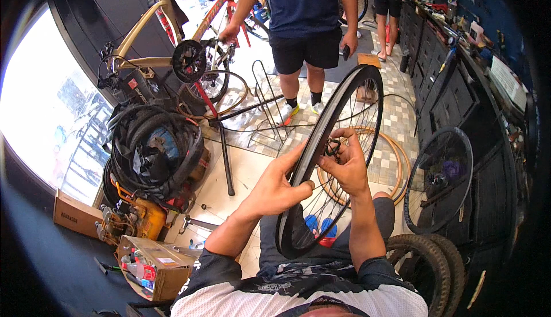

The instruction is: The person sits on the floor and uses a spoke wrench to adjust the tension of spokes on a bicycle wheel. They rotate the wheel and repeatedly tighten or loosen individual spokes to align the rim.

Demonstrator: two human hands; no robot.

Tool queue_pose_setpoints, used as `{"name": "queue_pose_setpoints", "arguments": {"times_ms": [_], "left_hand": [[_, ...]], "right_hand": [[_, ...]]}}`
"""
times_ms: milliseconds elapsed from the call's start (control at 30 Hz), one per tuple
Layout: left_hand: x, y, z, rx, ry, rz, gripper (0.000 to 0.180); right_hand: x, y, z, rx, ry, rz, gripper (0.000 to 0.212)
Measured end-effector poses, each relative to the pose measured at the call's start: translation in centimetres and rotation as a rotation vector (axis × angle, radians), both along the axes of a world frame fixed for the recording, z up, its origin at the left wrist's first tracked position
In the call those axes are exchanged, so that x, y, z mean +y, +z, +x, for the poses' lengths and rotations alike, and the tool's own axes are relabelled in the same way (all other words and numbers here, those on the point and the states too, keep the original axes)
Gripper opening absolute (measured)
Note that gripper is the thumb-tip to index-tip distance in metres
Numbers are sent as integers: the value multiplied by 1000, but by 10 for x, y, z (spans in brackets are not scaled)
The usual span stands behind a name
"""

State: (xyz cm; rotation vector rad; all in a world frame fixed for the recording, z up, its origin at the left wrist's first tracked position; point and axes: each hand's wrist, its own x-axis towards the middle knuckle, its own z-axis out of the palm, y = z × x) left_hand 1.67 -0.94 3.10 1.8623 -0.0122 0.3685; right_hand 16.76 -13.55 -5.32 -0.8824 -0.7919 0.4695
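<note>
A bicycle wheel [321, 123] with a deep black rim and dark spokes stands tilted upright in front of me, above my lap. My left hand [280, 184] is closed around the rim on its near left side, with the thumb laid across toward the spokes. At the wheel's middle, the fingers of my right hand [348, 165] are curled in a pinch on the hub [332, 147]. Those fingertips partly cover the hub, so its end is hard to make out.
Behind the wheel a person [304, 24] in dark clothes stands beside bicycle frames [143, 61]. Tyres and tubes [155, 145] pile up at left, above a cardboard box [158, 268]. Another wheel [439, 180] leans on black cabinets [447, 96] at right; orange-tan tyres [402, 150] lie on the floor.
</note>
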Motion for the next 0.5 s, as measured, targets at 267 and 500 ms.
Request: {"name": "queue_pose_setpoints", "arguments": {"times_ms": [267, 500], "left_hand": [[-6, -7, -6, -12, 9, 27, 82], [-9, -10, -9, -16, 0, -14, 84]], "right_hand": [[-6, -23, -5, -67, -123, -16, 47], [-5, -32, -11, -131, -211, -25, 49]]}}
